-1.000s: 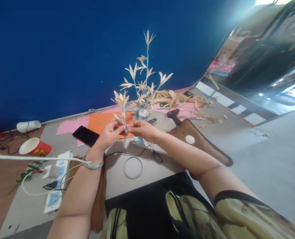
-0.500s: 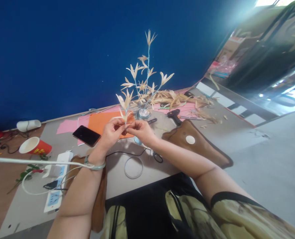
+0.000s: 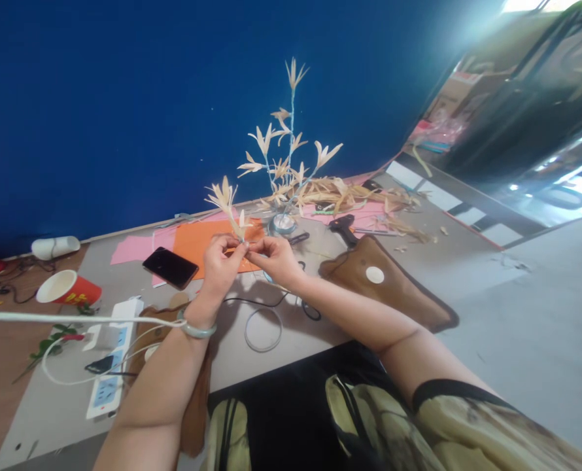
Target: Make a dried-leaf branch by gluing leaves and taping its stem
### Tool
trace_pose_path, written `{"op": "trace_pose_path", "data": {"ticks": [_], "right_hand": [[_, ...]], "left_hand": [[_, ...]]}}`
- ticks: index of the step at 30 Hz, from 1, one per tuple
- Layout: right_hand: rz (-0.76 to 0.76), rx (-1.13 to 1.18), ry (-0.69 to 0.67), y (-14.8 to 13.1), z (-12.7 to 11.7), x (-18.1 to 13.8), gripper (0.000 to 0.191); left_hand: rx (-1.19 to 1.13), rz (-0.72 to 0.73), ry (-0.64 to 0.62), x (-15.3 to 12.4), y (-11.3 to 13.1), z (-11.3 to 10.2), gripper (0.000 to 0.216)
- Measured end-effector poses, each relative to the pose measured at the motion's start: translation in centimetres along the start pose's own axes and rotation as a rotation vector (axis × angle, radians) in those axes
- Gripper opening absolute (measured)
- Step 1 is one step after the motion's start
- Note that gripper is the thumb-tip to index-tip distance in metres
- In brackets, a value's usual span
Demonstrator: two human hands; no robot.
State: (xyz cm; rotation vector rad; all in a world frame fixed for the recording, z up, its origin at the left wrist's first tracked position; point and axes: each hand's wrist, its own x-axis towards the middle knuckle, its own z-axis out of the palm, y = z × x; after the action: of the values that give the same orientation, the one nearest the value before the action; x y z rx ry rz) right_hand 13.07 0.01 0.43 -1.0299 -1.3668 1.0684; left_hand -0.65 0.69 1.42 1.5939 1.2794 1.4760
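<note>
My left hand (image 3: 221, 264) and my right hand (image 3: 274, 258) meet above the grey table (image 3: 295, 327), both pinched on the lower end of a small sprig (image 3: 227, 203) of pale dried leaves on a thin stem. The sprig leans up and to the left. Behind my hands stands a taller branch (image 3: 288, 150) of the same pale leaves on a light blue stem, rising from a small round base (image 3: 283, 224). An orange paper sheet (image 3: 197, 239) lies under my hands. A pale green bangle (image 3: 195, 329) circles my left wrist.
A black phone (image 3: 170, 267), pink paper (image 3: 131, 250), a red paper cup (image 3: 68, 290), a white power strip (image 3: 109, 366) with cables, a wire ring (image 3: 263, 329), a brown pouch (image 3: 384, 281), a black glue gun (image 3: 342, 229) and a heap of dried leaves (image 3: 354, 194) lie about. A blue wall rises behind.
The sprig has tilted from nearly upright to leaning left, and both hands have shifted slightly up and left while keeping their pinch on its stem.
</note>
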Motion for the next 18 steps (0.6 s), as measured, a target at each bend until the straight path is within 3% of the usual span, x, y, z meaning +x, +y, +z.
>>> {"op": "trace_pose_path", "data": {"ticks": [4,9,13,18], "right_hand": [[0.004,0.033,-0.02,-0.4,0.0,0.0,0.026],[0.106,0.182,-0.066,-1.1,-0.6,0.1,0.025],[0.228,0.317,-0.121,-1.5,-1.1,0.4,0.028],[0.327,0.382,-0.187,-1.1,-1.2,0.6,0.03]], "left_hand": [[-0.221,-0.106,0.001,-0.2,0.2,0.4,0.021],[-0.594,-0.343,-0.298,0.2,0.3,-0.3,0.025],[-0.605,-0.395,-0.458,0.6,0.6,-1.1,0.028],[-0.533,-0.33,-0.436,0.5,0.8,-1.0,0.023]]}}
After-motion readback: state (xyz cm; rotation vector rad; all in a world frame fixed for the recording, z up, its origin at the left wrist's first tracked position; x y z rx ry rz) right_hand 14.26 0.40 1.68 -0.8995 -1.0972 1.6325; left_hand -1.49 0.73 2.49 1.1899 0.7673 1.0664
